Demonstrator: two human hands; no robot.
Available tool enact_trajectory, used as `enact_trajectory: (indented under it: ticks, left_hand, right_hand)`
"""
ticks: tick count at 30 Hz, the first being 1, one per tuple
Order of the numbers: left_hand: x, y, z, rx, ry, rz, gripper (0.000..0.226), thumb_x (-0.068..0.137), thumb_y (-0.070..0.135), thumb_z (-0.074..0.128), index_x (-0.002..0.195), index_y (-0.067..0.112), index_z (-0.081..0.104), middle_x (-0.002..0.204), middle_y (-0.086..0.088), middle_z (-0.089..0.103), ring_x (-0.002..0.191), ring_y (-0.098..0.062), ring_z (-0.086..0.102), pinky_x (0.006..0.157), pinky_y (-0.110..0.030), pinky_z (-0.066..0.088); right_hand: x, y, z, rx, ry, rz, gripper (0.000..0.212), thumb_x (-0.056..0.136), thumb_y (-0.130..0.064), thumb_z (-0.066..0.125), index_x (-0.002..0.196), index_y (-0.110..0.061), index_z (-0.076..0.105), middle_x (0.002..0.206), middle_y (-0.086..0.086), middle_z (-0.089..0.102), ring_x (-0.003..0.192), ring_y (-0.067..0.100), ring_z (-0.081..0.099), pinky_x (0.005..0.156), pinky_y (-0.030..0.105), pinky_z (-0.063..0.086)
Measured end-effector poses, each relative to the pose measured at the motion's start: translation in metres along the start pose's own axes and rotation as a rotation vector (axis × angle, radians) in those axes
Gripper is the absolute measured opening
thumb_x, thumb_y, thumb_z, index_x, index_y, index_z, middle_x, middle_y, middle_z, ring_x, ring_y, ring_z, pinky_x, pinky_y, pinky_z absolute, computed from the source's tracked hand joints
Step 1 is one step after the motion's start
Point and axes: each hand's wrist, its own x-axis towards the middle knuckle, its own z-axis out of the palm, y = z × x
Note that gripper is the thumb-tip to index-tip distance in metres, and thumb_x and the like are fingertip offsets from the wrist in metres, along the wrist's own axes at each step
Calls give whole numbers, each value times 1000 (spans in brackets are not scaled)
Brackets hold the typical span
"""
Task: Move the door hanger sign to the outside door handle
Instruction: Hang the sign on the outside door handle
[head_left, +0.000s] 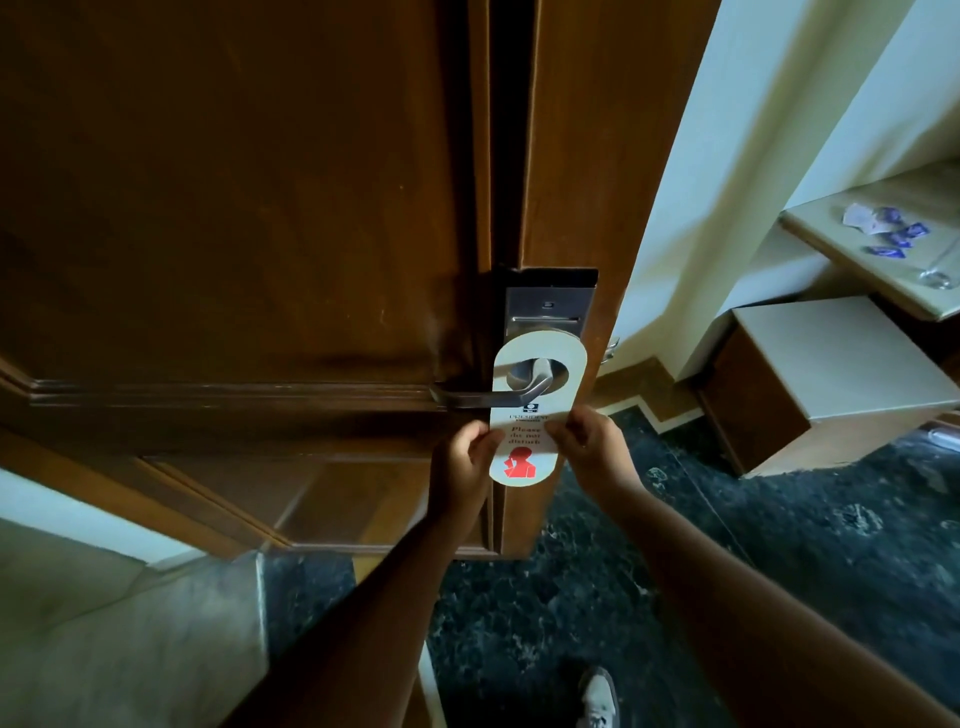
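Sign (535, 415) hung in front of the metal handle (498, 396) on the door edge, held by both hands at its lower half: the left hand (464, 457) pinched its left border and the right hand (587, 441) pinched its right border, thumbs on the printed face. Through the round hole at the top the handle's neck showed, but whether the loop was actually round the lever or only held before it could not be told.

The likeliest trouble, as I judged it, was the slit in the loop catching on the lever's bend, which could crease or tear thin card if it were pulled down or sideways too hard. A loose pinch could also let it drop to the dark floor (779, 519).

Room was uneven. To the left, the door panel (208, 208) stood close behind the lever, leaving little gap. The lock plate (545, 312) sat just above the loop, limiting upward travel. To the right, past the door edge, open space ran toward the pale wall (701, 208) and a box (831, 374) on the floor, well apart from the hands. Near the bottom a shoe (597, 696) stood clear of the door.
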Motion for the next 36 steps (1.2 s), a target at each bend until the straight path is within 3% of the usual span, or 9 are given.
enact_trajectory:
  ticks: [9, 13, 15, 19, 21, 24, 26, 31, 36]
  left_hand:
    - [3, -11, 5, 34, -2, 38, 25, 96, 24, 62, 106, 1, 67, 95, -13, 74, 91, -28, 70, 67, -27, 52]
    - [-11, -12, -27, 224, -23, 113, 42, 95, 36, 63, 130, 13, 58, 118, -2, 68, 107, -16, 64, 84, -30, 54]
    - [-16, -11, -55, 364, 52, 185, 44, 95, 37, 63, 133, 16, 56, 125, 0, 65, 111, -16, 61, 89, -34, 52]
    - [-14, 31, -113, 568, 349, 477, 25, 95, 28, 61, 115, 14, 66, 108, -8, 70, 97, -27, 66, 78, -30, 49]
    - [-7, 63, -126, 643, 488, 642, 27, 96, 29, 59, 119, 17, 64, 119, -10, 64, 103, -30, 62, 82, -37, 49]
    - [17, 118, -129, 764, 600, 713, 62, 93, 47, 57, 147, 23, 40, 154, -16, 36, 135, -37, 41, 106, -50, 36]
    - [36, 154, -132, 838, 650, 726, 81, 89, 61, 53, 155, 24, 22, 160, -22, 22, 145, -43, 21, 116, -55, 19]
    - [82, 185, -137, 993, 685, 789, 91, 86, 73, 46, 155, 23, 15, 159, -25, 22, 147, -43, 17, 116, -62, 11]
    - [105, 179, -137, 999, 749, 850, 88, 87, 77, 38, 155, 24, 19, 157, -25, 28, 145, -41, 13, 115, -63, 10]
  right_hand:
    - [3, 5, -4, 9, -14, 24, 15, 93, -23, 59, 102, -13, 66, 103, 3, 74, 86, 15, 70, 73, 31, 61]
    - [-14, -6, -30, -67, 58, 33, 11, 91, -30, 60, 100, -23, 62, 87, -16, 66, 83, 1, 65, 66, 18, 53]
    - [-27, -19, -45, -163, 128, -35, 11, 90, -32, 60, 98, -25, 62, 82, -21, 60, 77, -6, 60, 62, 10, 44]
    - [-48, -82, -51, -306, 99, -373, 18, 91, -38, 52, 101, -29, 62, 97, -7, 68, 78, 5, 62, 63, 18, 50]
    - [-47, -120, -37, -437, 80, -561, 25, 91, -43, 48, 106, -29, 61, 103, -4, 68, 83, 11, 61, 65, 22, 51]
    - [-33, -161, -10, -632, 24, -599, 38, 91, -48, 49, 117, -21, 57, 111, 6, 66, 96, 25, 62, 76, 36, 52]
    - [-20, -174, 6, -781, -47, -514, 41, 92, -48, 48, 119, -18, 56, 112, 9, 64, 96, 28, 63, 75, 38, 50]
    - [-7, -171, 27, -1017, -89, -634, 32, 97, -32, 43, 98, -12, 68, 90, 13, 71, 69, 32, 68, 57, 34, 52]
    - [-3, -163, 33, -1037, -15, -623, 33, 92, -39, 47, 79, -16, 66, 57, 4, 65, 39, 24, 52, 41, 24, 33]
